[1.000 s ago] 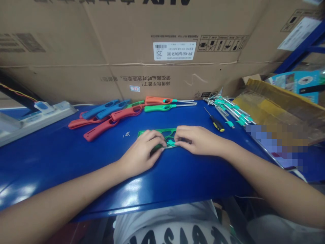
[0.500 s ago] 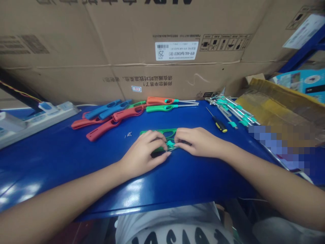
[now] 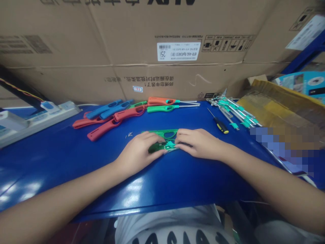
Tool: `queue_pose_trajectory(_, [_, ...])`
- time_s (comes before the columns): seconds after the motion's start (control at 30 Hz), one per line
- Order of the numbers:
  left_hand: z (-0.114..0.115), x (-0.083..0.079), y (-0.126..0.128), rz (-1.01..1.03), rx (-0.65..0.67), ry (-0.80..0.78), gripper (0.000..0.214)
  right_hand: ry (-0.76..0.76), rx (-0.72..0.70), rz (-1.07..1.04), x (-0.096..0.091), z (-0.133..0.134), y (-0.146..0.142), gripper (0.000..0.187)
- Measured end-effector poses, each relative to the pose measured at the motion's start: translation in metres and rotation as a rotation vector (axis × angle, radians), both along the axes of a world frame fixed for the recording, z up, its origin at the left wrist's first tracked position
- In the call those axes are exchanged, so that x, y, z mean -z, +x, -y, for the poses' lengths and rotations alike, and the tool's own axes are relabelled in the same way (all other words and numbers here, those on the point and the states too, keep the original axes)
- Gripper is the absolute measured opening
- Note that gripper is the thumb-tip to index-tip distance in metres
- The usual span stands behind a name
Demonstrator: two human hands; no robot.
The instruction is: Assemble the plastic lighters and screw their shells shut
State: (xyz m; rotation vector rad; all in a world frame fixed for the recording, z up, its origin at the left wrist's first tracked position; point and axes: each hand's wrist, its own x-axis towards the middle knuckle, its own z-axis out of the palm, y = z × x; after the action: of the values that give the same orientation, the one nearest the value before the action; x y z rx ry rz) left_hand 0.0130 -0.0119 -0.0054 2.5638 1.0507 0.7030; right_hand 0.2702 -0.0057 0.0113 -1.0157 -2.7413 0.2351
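Both hands work on a green lighter housing that lies in front of me on the blue table. My left hand [image 3: 139,147] is closed around the left end of one green half shell [image 3: 156,147], thumb at the near side. My right hand [image 3: 198,144] pinches the right end, where a teal trigger piece [image 3: 170,144] and a bit of metal rod show between the hands. Just behind lies the second green half shell [image 3: 162,131], partly covered by my fingers. What the right fingertips hold exactly is partly hidden.
Red, blue and green lighter shells [image 3: 104,128] lie at the back left, near a white power strip [image 3: 40,117]. Tiny screws [image 3: 129,134] sit left of my hands. To the right are a screwdriver [image 3: 220,124], metal rods with teal parts [image 3: 237,110] and an open carton [image 3: 276,101].
My left hand has shifted slightly left and its fingers have drawn back, so more of the near shell and the teal piece shows. My right hand stays nearly in place.
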Motion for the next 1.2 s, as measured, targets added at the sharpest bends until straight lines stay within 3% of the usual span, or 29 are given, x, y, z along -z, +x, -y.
queue_pose_trajectory(0.63, [0.001,0.000,0.003,0.018,-0.022,-0.167,0.021,0.400,-0.136,0.144,0.012,0.005,-0.005,0.025])
queue_pose_trajectory(0.83, [0.002,0.001,0.004,0.037,-0.020,-0.153,0.019,0.320,-0.157,0.139,0.006,0.006,-0.004,0.022])
queue_pose_trajectory(0.97, [0.003,0.003,0.005,0.104,-0.036,-0.178,0.034,0.260,-0.165,0.125,0.005,0.008,-0.005,0.024])
queue_pose_trajectory(1.1, [0.007,0.001,0.007,0.125,-0.027,-0.222,0.050,0.117,-0.127,-0.028,0.006,0.010,-0.007,0.023])
queue_pose_trajectory(1.2, [0.008,-0.001,0.010,0.146,-0.044,-0.243,0.043,0.012,-0.111,-0.142,0.007,0.009,-0.008,0.017])
